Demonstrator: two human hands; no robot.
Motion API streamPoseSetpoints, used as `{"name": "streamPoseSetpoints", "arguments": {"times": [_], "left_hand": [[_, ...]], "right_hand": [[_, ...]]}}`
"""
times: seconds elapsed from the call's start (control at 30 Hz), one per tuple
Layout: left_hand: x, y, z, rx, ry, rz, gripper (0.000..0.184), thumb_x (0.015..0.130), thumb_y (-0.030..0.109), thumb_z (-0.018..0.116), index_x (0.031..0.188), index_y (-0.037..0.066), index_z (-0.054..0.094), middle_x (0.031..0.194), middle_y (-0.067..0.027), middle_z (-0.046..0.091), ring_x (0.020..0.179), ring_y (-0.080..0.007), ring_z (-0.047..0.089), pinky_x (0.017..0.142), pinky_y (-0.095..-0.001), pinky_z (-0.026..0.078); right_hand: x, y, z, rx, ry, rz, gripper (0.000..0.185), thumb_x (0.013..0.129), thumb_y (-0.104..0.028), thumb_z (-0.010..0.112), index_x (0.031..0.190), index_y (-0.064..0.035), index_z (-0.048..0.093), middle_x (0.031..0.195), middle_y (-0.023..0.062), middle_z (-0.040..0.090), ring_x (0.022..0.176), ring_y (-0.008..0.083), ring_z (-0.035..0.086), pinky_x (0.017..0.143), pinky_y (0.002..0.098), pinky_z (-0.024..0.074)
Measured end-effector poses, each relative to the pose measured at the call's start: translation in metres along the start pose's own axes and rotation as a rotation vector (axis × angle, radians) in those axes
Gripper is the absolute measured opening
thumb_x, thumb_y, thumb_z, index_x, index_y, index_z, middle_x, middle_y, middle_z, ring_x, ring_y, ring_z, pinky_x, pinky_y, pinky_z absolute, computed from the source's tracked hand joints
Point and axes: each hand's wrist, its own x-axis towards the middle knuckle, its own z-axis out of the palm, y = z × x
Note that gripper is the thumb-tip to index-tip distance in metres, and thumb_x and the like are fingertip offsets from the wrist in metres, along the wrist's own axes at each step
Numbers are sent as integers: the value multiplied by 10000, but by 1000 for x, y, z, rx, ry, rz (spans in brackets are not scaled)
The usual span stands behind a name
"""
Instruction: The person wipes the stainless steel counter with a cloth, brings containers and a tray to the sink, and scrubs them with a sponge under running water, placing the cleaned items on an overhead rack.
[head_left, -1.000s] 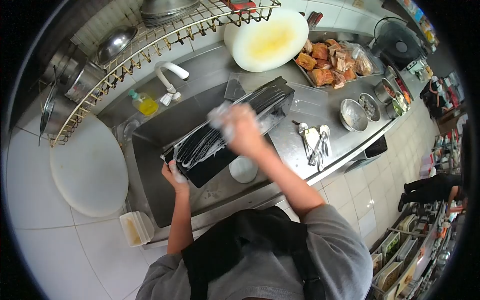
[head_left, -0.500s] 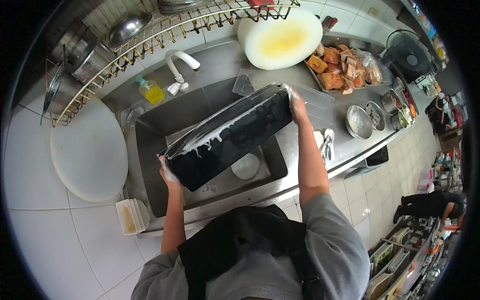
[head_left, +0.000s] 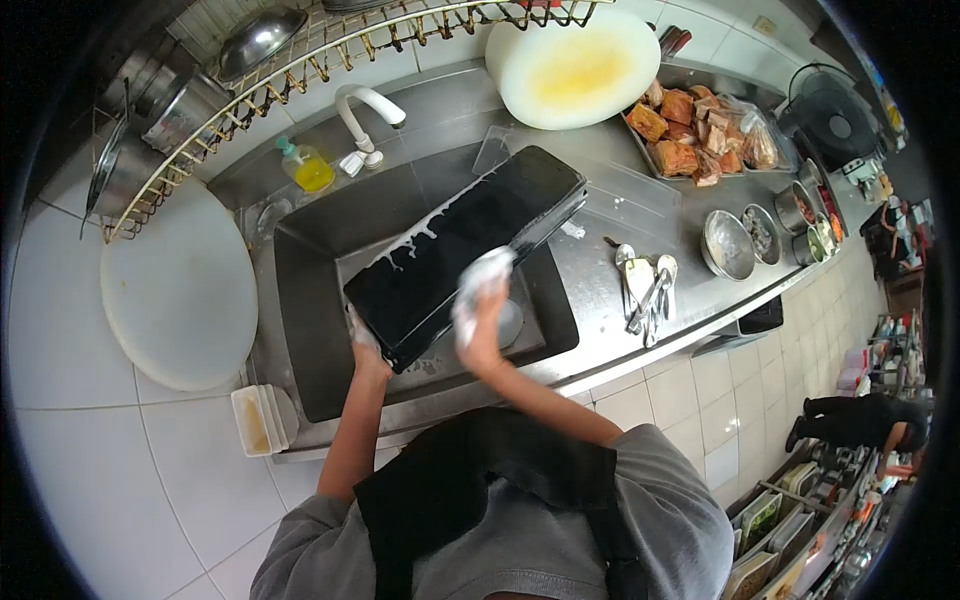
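Note:
A long black rectangular container, streaked with white suds, is tilted over the sink. My left hand grips its lower left end; part of the fingers is hidden behind it. At its near long side is my right hand, slightly blurred, closed around a white foamy sponge or cloth that touches the edge. The container's far right end rests on or just over the counter beside the sink; I cannot tell which. Partly covered by the container, a round white piece lies in the sink.
Behind the sink are a white faucet and a yellow soap bottle. Spoons, metal bowls and a tray of meat stand on the right. A wire rack hangs above. Another person is far right.
My right hand has left the container's far right end and come to its near side with the white foamy thing. The container has turned, and its near long side now shows.

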Motion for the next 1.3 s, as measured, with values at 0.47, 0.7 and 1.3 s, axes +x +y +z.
{"name": "streamPoseSetpoints", "arguments": {"times": [0.47,0.7,1.3], "left_hand": [[0,5,-41,95,224,209,729,911,584,466,1255,-57,521,1171,-162,608,967,-264,637,847,-358,514],[-71,100,-66,135,187,352,656,931,567,437,1253,7,548,1177,-127,617,1032,-256,618,938,-352,478],[-56,85,-71,708,645,724,330,815,286,739,824,-33,655,758,-27,632,667,-99,502,652,-269,436]], "right_hand": [[179,61,-88,-688,-101,-116,364,876,-212,573,1237,-169,592,1255,196,529,1194,364,481,1030,507,344],[135,73,-122,-626,-114,405,501,927,-495,454,983,-25,620,808,266,648,786,444,633,674,514,473],[194,64,214,-349,-540,-495,298,802,-105,546,1088,-26,576,1065,180,573,1066,361,529,960,435,415]]}}
